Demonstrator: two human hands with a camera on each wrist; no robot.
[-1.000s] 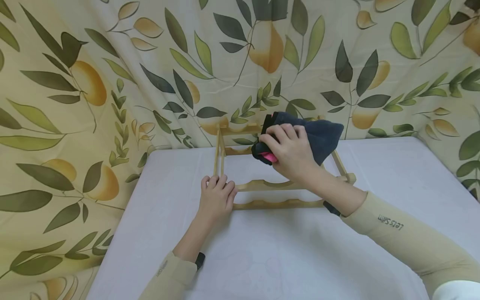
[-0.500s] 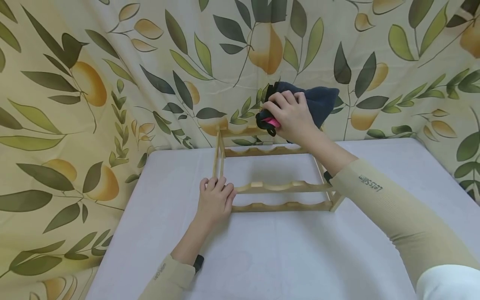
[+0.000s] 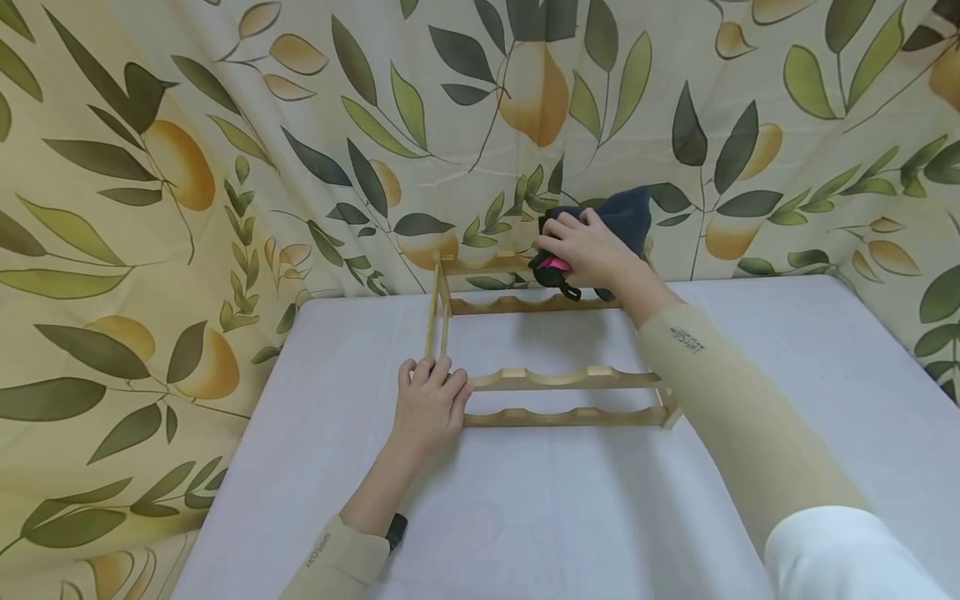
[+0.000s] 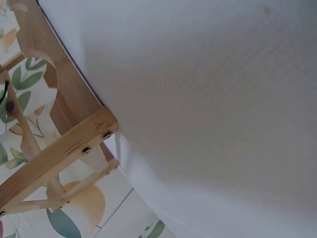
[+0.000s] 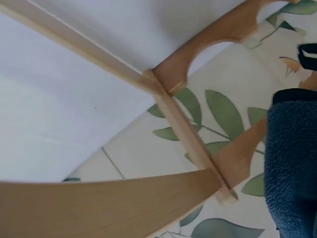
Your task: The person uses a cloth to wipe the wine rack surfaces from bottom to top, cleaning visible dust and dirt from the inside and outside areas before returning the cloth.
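A light wooden rack with scalloped rails, like a wine rack (image 3: 555, 380), stands on the white-covered table. My left hand (image 3: 429, 408) holds its front left corner, fingers bent over the wood. At the rack's back right, my right hand (image 3: 588, 250) grips a bunched dark blue cloth (image 3: 630, 218) above the back rails; whether it touches the wood there cannot be told. Black edging, a black loop and a bit of pink show below the fingers. In the right wrist view, the fuzzy cloth (image 5: 292, 158) is beside a back rail. Neither hand shows in the wrist views.
A white cloth covers the table (image 3: 525, 517), whose back edge meets a hanging curtain (image 3: 465, 150) printed with leaves and fruit. The rack's back rails stand close to this curtain. Bolt heads (image 4: 86, 150) show on the rack's end piece in the left wrist view.
My right hand first rose with the cloth and moved back over the rack, then dropped toward the back rails. The rack's right end shifted slightly. My left hand stayed on its corner.
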